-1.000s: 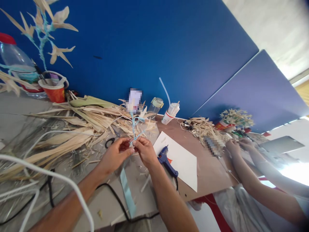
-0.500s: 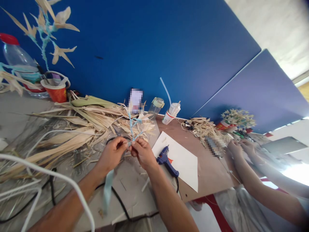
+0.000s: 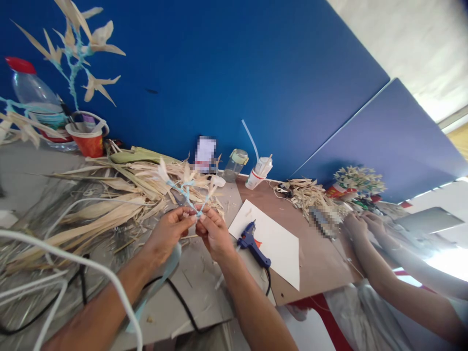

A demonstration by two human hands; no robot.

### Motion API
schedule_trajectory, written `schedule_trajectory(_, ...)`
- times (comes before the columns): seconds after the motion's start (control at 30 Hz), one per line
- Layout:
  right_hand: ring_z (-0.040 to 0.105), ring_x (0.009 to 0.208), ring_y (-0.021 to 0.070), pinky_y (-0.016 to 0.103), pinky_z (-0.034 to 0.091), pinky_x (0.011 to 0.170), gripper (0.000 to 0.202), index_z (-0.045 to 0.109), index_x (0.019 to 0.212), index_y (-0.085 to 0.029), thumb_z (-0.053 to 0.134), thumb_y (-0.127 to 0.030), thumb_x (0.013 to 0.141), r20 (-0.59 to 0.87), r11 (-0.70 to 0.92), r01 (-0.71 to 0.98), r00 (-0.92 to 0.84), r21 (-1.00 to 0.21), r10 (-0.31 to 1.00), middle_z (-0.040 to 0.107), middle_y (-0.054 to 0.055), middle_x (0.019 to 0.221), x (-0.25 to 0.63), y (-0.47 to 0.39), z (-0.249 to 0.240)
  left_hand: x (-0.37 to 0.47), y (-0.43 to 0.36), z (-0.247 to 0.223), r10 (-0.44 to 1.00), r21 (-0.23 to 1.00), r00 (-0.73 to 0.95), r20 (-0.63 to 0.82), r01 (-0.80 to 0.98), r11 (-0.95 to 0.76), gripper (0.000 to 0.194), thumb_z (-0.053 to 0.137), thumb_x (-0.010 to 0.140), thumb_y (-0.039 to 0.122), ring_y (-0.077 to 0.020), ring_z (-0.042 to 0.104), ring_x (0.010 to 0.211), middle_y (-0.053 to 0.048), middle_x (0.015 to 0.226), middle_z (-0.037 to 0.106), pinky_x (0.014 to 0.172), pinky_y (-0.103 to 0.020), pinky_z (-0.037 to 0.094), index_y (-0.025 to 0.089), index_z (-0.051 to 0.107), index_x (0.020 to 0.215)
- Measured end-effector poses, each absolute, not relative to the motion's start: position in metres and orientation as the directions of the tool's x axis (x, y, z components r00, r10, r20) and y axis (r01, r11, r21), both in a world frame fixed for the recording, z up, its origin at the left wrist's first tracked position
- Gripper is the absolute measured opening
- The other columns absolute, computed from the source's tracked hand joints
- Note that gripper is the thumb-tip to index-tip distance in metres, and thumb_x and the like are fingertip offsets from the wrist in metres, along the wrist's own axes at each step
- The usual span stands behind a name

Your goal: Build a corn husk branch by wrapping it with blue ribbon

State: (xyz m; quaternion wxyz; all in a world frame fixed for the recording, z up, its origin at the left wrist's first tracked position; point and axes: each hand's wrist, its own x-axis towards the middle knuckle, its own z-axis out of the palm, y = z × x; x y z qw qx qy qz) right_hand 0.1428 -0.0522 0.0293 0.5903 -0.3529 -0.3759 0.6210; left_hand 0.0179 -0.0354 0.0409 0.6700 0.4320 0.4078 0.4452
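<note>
Between my hands stands a small branched stem (image 3: 188, 196) wrapped in light blue, with pale husk flowers at its tips. The fingers of my left hand (image 3: 172, 228) are pinched at the left of the stem's base, beside a light blue strip (image 3: 168, 268) that hangs down under the hand. My right hand (image 3: 214, 229) pinches the base of the stem from the right, thumb and forefinger together. The two hands' fingertips nearly meet.
Dry husks (image 3: 106, 209) cover the left of the table. A blue glue gun (image 3: 254, 245) lies on a white board (image 3: 285, 243). Behind are a jar (image 3: 236, 163) and a white cup (image 3: 255, 179). Another person's hands (image 3: 360, 225) are at the right.
The stem has tilted and its branches have spread to the left. The blue strip has swung and now trails toward the lower left. My left hand has turned slightly.
</note>
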Motion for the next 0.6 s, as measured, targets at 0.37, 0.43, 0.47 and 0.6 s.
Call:
schedule_trajectory(0.37,0.024,0.049,0.0084,0.025,0.018,0.051,0.043,0.058,0.104,-0.024,0.075,-0.042,0.068,-0.010,-0.033,-0.475,-0.050,-0.880,0.999,0.036,-0.009,0.057,0.1453,-0.0506,0.0242,0.0155,-0.0314,0.0355,0.963,0.976,0.247,-0.104,-0.162,0.147,0.021,0.072,0.065,0.037,-0.0102,0.044,0.052,0.003,0.062,0.058,0.052,-0.025,0.033,0.018,0.066,0.073)
schedule_trajectory(0.43,0.024,0.048,0.0078,0.024,0.017,0.051,0.043,0.058,0.103,-0.023,0.075,-0.041,0.069,-0.018,-0.054,-0.496,-0.076,-0.867,0.997,0.037,-0.009,0.056,0.1457,-0.0510,0.0246,0.0158,-0.0308,0.0337,0.960,0.972,0.273,-0.069,-0.199,0.127,0.023,0.075,0.064,0.037,-0.0122,0.050,0.058,0.002,0.065,0.062,0.057,-0.026,0.038,0.018,0.067,0.074)
schedule_trajectory(0.47,0.024,0.048,0.0075,0.024,0.017,0.051,0.043,0.057,0.104,-0.023,0.075,-0.041,0.069,-0.021,-0.068,-0.502,-0.099,-0.862,0.995,0.036,-0.010,0.055,0.1458,-0.0514,0.0249,0.0161,-0.0305,0.0328,0.957,0.966,0.286,-0.052,-0.227,0.121,0.024,0.077,0.063,0.037,-0.0131,0.053,0.061,0.001,0.066,0.063,0.060,-0.026,0.041,0.018,0.066,0.073)
schedule_trajectory(0.6,0.021,0.045,0.0061,0.023,0.017,0.049,0.043,0.057,0.106,-0.022,0.075,-0.039,0.071,-0.048,-0.142,-0.524,-0.189,-0.840,0.981,0.035,-0.011,0.052,0.1459,-0.0525,0.0264,0.0175,-0.0304,0.0327,0.947,0.943,0.317,-0.048,-0.299,0.148,0.023,0.078,0.063,0.036,-0.0133,0.055,0.059,0.002,0.064,0.064,0.062,-0.028,0.046,0.018,0.065,0.071)
